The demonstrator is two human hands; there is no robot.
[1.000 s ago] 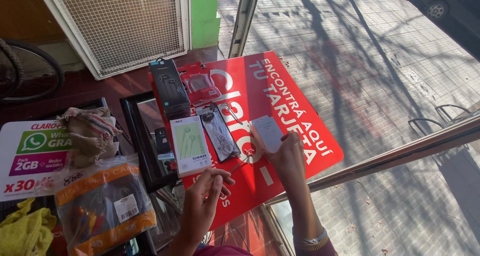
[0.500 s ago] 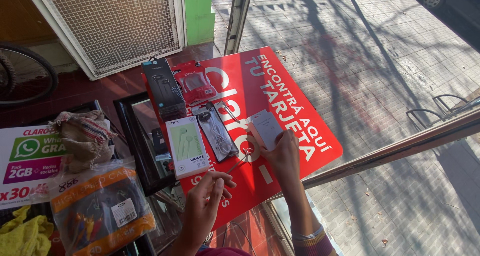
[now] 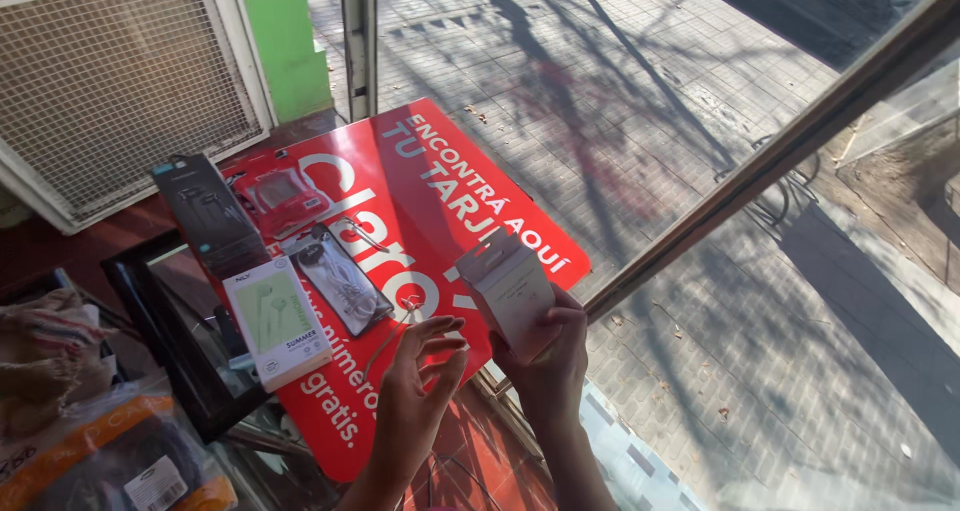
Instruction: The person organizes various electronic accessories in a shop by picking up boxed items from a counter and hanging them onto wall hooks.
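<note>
My right hand grips a small white box with a hang tab, held up over a large red sign. My left hand hovers just left of the box, fingers apart and curled, pinching or touching a thin wire that trails down. On the sign lie a white and green earphone box, a clear earphone pack, a black box and a red pack.
A dark glass-topped case stands left of the sign. Bagged goods and a cloth bundle lie at lower left. A mesh window panel is behind. A metal window frame runs diagonally right, with paved sidewalk beyond.
My right hand has lifted the white box higher and closer. My left hand has risen toward it. The view has shifted right, so the items at left are pushed to the edge.
</note>
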